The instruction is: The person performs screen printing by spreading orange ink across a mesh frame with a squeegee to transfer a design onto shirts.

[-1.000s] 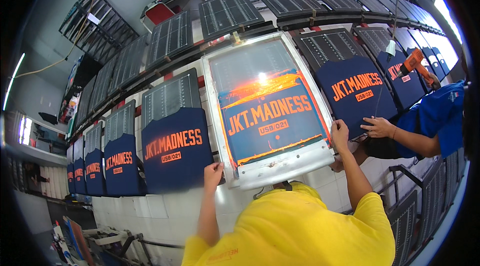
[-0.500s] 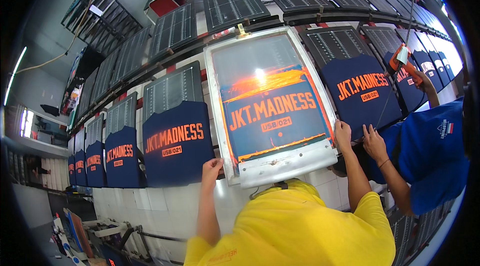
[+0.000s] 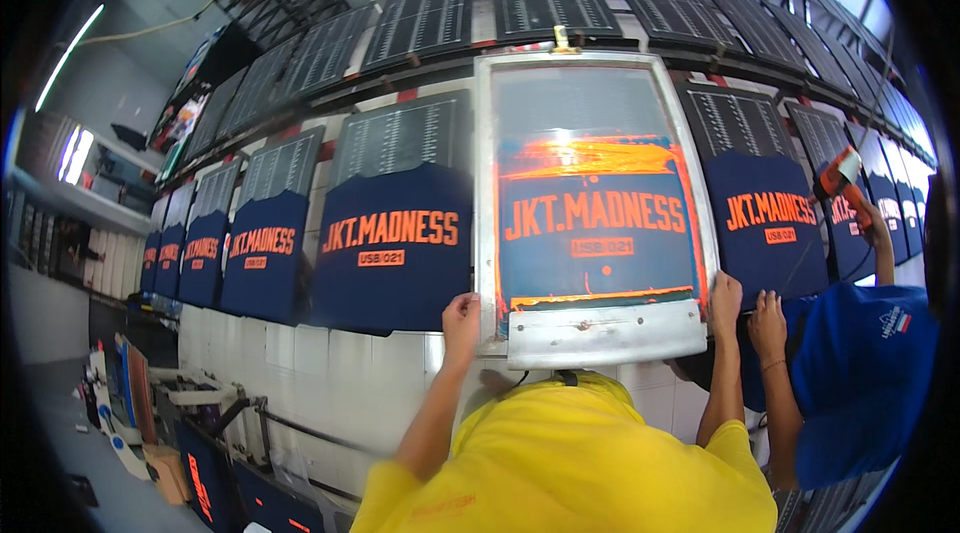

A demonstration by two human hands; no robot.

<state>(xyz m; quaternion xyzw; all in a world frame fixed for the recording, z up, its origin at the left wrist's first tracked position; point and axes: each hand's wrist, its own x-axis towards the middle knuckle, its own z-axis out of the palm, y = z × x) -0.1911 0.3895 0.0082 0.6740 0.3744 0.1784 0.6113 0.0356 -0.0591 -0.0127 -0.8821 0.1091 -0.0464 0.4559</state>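
Note:
A silk-screen printing frame [image 3: 484, 183] with silver metal sides lies over a dark garment on a pallet in front of me. Orange ink [image 3: 590, 158] is smeared in a band across its mesh, above orange lettering. Along the near end of the frame rests a wide silver metal bar [image 3: 606, 335]. My left hand [image 3: 462, 326] is closed on the near left corner of the frame. At the near right side, my right hand [image 3: 726, 300] has its fingers wrapped round the frame's edge. A metal clip [image 3: 562, 40] stands at the far end.
Navy shirt pieces [image 3: 395, 278] with orange prints lie on pallets to either side. A co-worker in blue [image 3: 860, 373] stands close on my right, holding an orange heat gun [image 3: 838, 176]. A row of bare black pallets [image 3: 556, 5] runs behind. Equipment [image 3: 180, 398] stands lower left.
My view has turned, so the frame now appears straighter and further right. Both hands keep their places on the frame. The co-worker's heat gun has tilted.

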